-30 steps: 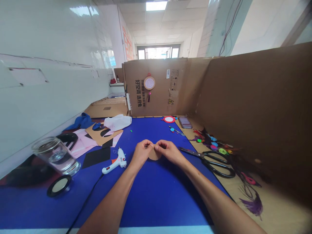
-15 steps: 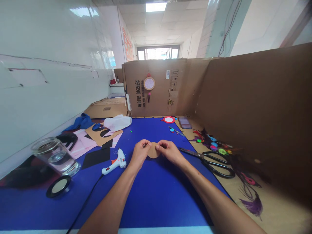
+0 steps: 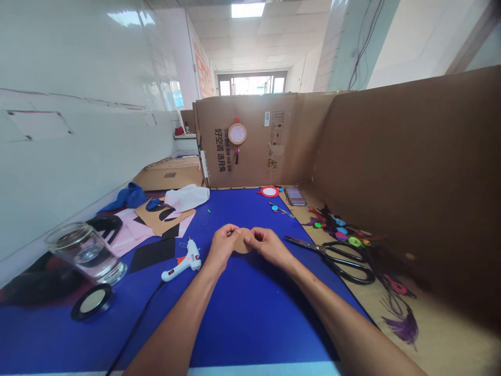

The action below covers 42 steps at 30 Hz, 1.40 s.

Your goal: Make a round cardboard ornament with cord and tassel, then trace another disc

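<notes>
A small round brown disc, like cardboard or kraft paper [image 3: 244,245], is held above the blue mat [image 3: 242,324]. My left hand [image 3: 225,244] pinches its left edge between thumb and fingers. On the opposite edge my right hand [image 3: 270,246] is closed, its thumb lying on the disc's face. A white glue gun [image 3: 183,262] with a black cord rests left of my left hand. Black-handled scissors [image 3: 344,259] lie open to the right of my right hand, across the mat's edge.
A glass of water [image 3: 92,256] and a black-rimmed round lid [image 3: 92,301] stand at left, near paper and fabric scraps [image 3: 166,216]. Colourful beads and tassels [image 3: 344,232] lie at right. Cardboard walls [image 3: 297,141] close off the back and right; a round ornament [image 3: 237,133] hangs there.
My right thumb has slid a little further left over the disc. The whole view has shifted slightly; both hands still grip the disc.
</notes>
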{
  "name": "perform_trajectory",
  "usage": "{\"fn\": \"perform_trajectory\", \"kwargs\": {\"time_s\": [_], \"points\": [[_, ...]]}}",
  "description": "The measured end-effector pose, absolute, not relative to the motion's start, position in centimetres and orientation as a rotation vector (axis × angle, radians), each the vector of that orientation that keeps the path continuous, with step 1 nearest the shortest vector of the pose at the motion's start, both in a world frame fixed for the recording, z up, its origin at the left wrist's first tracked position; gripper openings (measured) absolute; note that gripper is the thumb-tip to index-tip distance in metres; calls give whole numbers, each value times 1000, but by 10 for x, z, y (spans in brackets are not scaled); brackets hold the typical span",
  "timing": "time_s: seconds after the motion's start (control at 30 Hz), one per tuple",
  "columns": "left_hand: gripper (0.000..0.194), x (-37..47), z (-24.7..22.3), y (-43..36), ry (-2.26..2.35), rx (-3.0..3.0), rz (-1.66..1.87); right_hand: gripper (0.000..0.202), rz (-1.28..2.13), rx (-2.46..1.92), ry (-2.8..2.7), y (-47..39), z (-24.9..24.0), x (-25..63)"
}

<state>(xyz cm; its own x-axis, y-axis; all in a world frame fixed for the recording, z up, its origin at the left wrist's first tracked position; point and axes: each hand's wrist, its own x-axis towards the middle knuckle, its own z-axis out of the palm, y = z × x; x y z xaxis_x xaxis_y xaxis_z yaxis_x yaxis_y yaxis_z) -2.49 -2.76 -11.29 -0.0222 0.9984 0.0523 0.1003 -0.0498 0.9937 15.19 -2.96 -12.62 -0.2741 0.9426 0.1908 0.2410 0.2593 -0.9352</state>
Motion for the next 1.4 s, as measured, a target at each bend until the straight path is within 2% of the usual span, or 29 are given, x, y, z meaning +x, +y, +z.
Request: {"fn": "perform_trajectory", "kwargs": {"time_s": [0.17,0.43,0.73,1.13,1.4], "points": [[36,-25,-110,-29,1223,1222,1234,39,1145,-1068,-1687,-31,-125,153],[36,-24,-110,-31,1228,1347,1177,38,1076,-1032,-1638,-27,-128,152],[40,-25,-111,-28,1229,1262,1242,37,1159,-1113,-1519,-27,-124,154],[17,-32,-117,-18,1396,1535,1347,26,1020,-1139,-1607,-25,-135,146],[9,-9,-60,16,1422,1638,1572,26,943,-1179,-1543,-24,-151,134]]}}
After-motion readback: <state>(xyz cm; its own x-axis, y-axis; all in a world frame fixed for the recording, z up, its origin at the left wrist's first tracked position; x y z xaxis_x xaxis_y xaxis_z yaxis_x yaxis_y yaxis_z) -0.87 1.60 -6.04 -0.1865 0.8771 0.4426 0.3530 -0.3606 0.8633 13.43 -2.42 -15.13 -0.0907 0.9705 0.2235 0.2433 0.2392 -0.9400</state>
